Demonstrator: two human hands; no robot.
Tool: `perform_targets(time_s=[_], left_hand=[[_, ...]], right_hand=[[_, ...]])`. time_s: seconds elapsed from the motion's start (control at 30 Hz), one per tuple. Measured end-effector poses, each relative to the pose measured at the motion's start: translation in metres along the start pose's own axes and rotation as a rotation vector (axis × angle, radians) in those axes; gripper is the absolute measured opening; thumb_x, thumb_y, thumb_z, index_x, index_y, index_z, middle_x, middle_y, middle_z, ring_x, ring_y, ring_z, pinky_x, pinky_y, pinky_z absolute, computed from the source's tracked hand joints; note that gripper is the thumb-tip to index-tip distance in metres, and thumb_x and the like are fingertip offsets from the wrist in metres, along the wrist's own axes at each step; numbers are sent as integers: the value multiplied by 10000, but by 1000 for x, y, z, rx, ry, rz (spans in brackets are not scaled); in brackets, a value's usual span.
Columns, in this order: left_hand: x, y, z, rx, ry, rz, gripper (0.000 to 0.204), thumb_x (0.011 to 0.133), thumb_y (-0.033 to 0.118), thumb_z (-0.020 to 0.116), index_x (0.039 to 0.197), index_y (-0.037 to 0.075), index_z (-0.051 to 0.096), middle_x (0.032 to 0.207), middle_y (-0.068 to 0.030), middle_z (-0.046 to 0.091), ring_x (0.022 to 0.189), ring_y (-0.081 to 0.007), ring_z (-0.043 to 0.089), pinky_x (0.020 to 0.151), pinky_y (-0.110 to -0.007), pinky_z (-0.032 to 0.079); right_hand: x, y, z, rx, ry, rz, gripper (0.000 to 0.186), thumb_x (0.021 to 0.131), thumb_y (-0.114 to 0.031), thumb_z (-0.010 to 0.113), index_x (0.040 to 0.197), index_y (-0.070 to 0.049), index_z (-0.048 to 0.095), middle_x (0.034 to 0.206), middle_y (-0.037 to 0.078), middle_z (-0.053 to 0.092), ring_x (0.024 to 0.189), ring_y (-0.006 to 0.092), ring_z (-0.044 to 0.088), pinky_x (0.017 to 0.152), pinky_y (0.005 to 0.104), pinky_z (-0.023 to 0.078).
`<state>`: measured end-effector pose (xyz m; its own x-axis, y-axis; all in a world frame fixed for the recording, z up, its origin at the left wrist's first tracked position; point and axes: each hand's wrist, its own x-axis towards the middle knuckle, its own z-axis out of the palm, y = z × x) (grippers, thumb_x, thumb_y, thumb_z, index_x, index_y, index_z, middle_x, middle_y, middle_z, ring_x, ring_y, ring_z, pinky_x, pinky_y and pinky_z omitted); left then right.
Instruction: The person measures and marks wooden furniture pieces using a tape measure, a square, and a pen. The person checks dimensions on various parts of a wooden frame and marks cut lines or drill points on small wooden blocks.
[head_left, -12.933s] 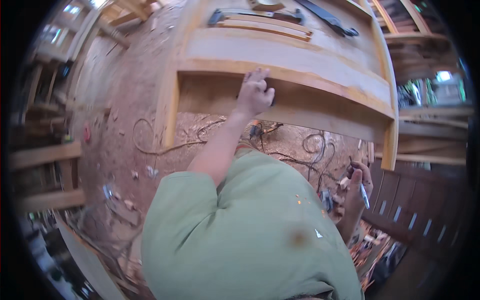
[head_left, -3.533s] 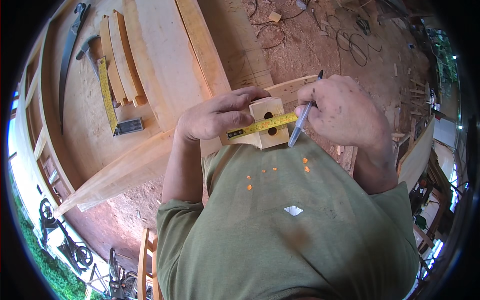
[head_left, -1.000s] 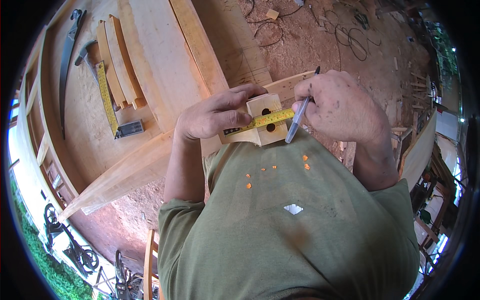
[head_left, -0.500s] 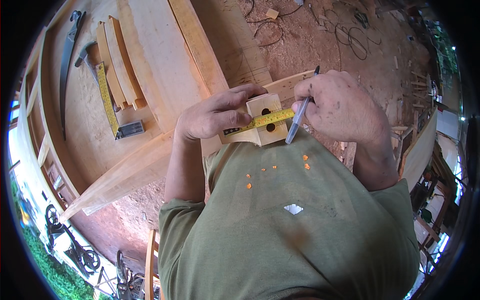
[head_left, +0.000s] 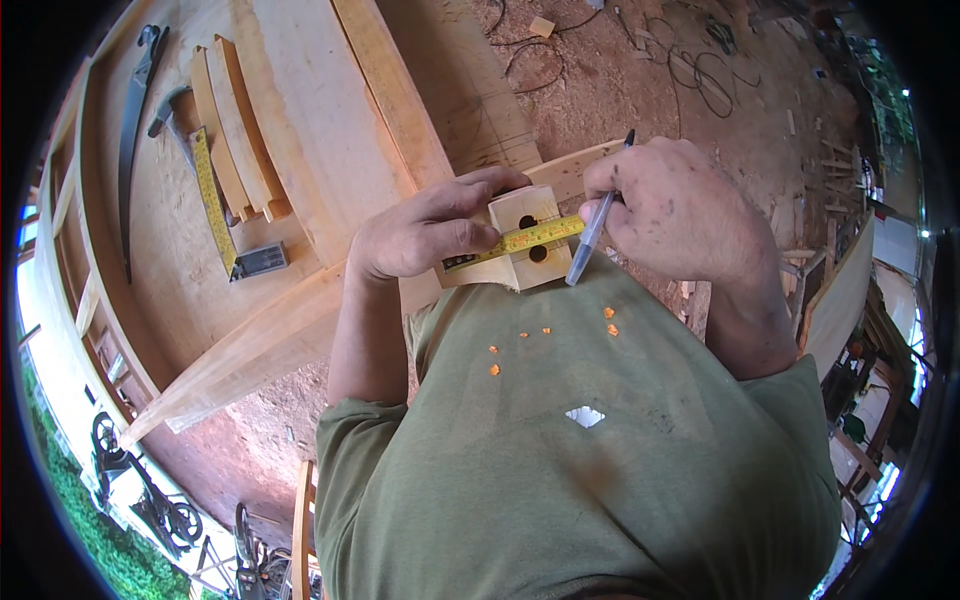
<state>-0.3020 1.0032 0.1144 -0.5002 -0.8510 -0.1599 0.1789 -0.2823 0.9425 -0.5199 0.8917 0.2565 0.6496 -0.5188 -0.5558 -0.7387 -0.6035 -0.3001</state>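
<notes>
left hand [head_left: 430, 228] grasped wooden block [head_left: 508, 212], thumb on yellow measuring strip [head_left: 543, 233] across its two-holed face; right hand [head_left: 685, 212] gripped pen [head_left: 590, 240] at strip's right end. block was just before green shirt [head_left: 560, 470].

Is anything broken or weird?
Yes, the green cloth T-shirt has a white, diamond-shaped patch on its front, perhaps a tear. Small, bright orange flecks dot the cloth; I can't tell what they are. They look odd against the plain green. The two dark, round holes in the pale wooden block look neat, probably meant.
</notes>
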Motion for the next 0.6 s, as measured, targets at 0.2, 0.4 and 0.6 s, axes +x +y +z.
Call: perform_targets(time_s=[0.2, 0.4, 0.6], left_hand=[[0, 7, 2, -27, -8, -14, 453, 847, 148, 606, 1210, -123, 601, 1389, -160, 525, 1169, -225, 540, 963, -313, 446], [0, 9, 5, -46, 3, -11, 516, 842, 150, 606, 1280, -120, 566, 1374, -164, 535, 1161, -217, 545, 956, -316, 450], [2, 8, 3, -83, -14, -59, 613, 803, 143, 591, 1364, -88, 505, 1236, -119, 583, 1094, -178, 546, 912, -281, 443]], right_hand=[[0, -2, -1, 10, 34, -8, 181, 800, -67, 586, 878, -42, 748, 798, 182, 708, 797, 360, 700, 771, 448, 554], [0, -5, -6, -8, -46, 38, 185, 848, -128, 611, 955, -50, 741, 828, 188, 709, 862, 364, 706, 829, 471, 560], [-1, 2, 3, 45, 90, -23, 147, 804, -82, 597, 848, -42, 732, 752, 214, 653, 759, 398, 651, 697, 479, 511]])
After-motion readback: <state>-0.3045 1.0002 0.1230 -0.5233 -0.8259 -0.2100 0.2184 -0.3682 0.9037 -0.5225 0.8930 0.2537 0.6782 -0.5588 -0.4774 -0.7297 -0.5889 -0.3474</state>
